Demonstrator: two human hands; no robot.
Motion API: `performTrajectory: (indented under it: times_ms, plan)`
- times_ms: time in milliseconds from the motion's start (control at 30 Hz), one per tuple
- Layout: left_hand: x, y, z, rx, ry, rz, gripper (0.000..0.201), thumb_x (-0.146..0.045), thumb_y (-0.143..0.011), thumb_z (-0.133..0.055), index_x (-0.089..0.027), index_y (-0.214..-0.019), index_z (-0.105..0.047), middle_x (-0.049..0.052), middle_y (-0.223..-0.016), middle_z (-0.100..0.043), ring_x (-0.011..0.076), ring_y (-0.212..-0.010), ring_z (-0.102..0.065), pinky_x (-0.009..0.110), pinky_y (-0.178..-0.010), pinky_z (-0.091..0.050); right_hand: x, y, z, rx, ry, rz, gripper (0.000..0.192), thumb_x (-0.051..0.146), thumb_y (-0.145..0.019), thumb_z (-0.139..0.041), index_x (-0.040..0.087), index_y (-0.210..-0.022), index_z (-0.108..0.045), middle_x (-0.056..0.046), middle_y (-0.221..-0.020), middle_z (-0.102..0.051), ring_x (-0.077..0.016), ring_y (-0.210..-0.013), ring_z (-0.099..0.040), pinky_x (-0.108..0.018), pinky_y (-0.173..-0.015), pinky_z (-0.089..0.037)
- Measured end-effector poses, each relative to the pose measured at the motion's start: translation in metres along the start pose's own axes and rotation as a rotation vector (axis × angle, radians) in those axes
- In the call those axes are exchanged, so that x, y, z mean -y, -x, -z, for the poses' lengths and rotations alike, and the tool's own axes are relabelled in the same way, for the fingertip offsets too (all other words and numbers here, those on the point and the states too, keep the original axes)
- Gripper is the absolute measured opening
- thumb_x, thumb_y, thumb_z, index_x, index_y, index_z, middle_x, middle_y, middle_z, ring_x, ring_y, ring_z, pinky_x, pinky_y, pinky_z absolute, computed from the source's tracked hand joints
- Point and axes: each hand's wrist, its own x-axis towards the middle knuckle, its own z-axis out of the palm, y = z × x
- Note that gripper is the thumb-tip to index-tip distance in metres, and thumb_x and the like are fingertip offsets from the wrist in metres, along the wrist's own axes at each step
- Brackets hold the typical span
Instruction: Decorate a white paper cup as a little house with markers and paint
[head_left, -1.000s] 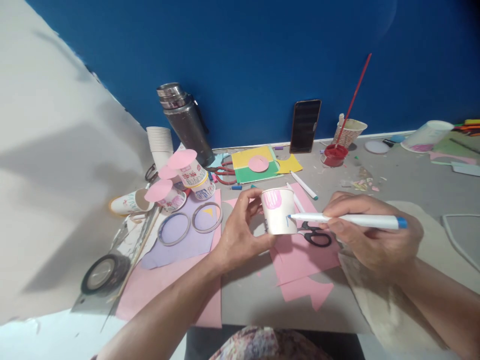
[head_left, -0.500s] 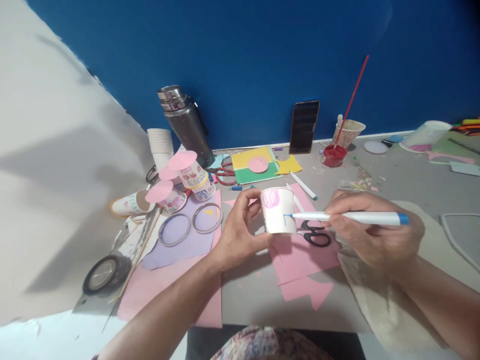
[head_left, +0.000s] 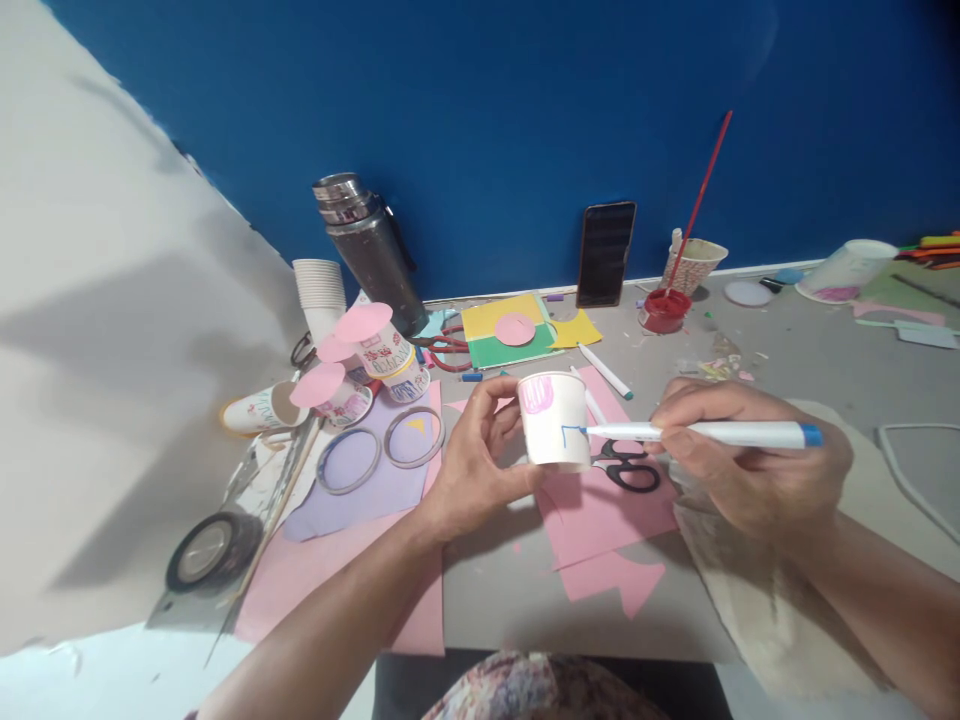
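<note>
A white paper cup (head_left: 546,440) is gripped by its left side in my left hand (head_left: 480,460), thumb under its base and fingers behind it. On its wall are a pink coloured patch and a blue line with corners. My right hand (head_left: 757,460) holds a white felt-tip pen (head_left: 739,434) with a blue end, its tip touching the cup at the blue line. Behind the cup and pen, black-handled scissors (head_left: 634,476) lie on pink paper (head_left: 600,520), their blades partly hidden by the cup.
Left stand decorated cups with pink paper discs (head_left: 364,322), a cup stack (head_left: 319,290) and a steel flask (head_left: 367,250). Bangle-like rings (head_left: 349,460) lie on purple paper. A phone (head_left: 606,255) leans on the blue wall near a red paint pot (head_left: 665,311) holding a brush. Cloth (head_left: 720,560) lies right.
The blue line on the cup has grown, now showing a longer downward stroke and a short stroke at its lower end. Both hands stay nearly in place.
</note>
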Motion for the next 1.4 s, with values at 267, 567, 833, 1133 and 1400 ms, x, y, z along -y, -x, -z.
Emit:
performTrajectory:
  times_ms: [267,567,833,1133,1400]
  plan:
    - [0.0008,-0.0001,0.0005,-0.001,-0.008,-0.015,0.062,-0.018,-0.070,-0.088,-0.025,-0.121,-0.052,0.007,-0.132,-0.065,0.0266,-0.126,-0.068,0.044,-0.112,-0.053,0.0023,-0.0025,-0.0025,0.048,-0.051,0.052,0.019,0.004,-0.088,-0.069,0.021,-0.093,-0.076,0.000,-0.067,-0.068,-0.0162,-0.055,-0.059,-0.033,-0.049,-0.044]
    - [0.0031,0.0018,-0.0020,-0.038,-0.102,-0.036,0.067,-0.022,-0.073,-0.089,-0.025,-0.128,-0.051,0.010,-0.137,-0.059,0.0297,-0.133,-0.063,0.046,-0.116,-0.050,0.0022,-0.0027,-0.0019,0.094,-0.070,0.078,0.016,0.007,-0.088,-0.070,0.021,-0.095,-0.076,-0.004,-0.072,-0.073,-0.0196,-0.061,-0.063,-0.037,-0.056,-0.049]
    - [0.0034,0.0028,-0.0021,-0.051,-0.109,-0.039,0.067,-0.022,-0.073,-0.089,-0.026,-0.128,-0.051,0.009,-0.138,-0.058,0.0300,-0.134,-0.063,0.048,-0.118,-0.049,0.0017,-0.0021,-0.0014,0.107,-0.031,0.057,0.017,0.007,-0.087,-0.071,0.021,-0.094,-0.076,-0.003,-0.071,-0.073,-0.0185,-0.059,-0.064,-0.034,-0.052,-0.048]
    - [0.0024,0.0016,-0.0018,-0.050,-0.084,-0.072,0.063,-0.022,-0.073,-0.089,-0.025,-0.124,-0.052,0.008,-0.133,-0.059,0.0286,-0.129,-0.065,0.047,-0.116,-0.051,0.0047,0.0020,-0.0053,-0.032,-0.073,-0.008,0.017,0.005,-0.086,-0.071,0.021,-0.090,-0.076,0.000,-0.065,-0.070,-0.0173,-0.054,-0.063,-0.034,-0.048,-0.047]
    - [0.0021,0.0029,-0.0016,-0.041,-0.093,-0.058,0.063,-0.022,-0.074,-0.089,-0.026,-0.126,-0.052,0.008,-0.135,-0.060,0.0287,-0.129,-0.066,0.047,-0.116,-0.052,0.0021,0.0021,-0.0034,-0.058,0.024,-0.003,0.015,0.007,-0.084,-0.074,0.022,-0.087,-0.077,0.000,-0.065,-0.072,-0.0171,-0.053,-0.064,-0.033,-0.048,-0.046]
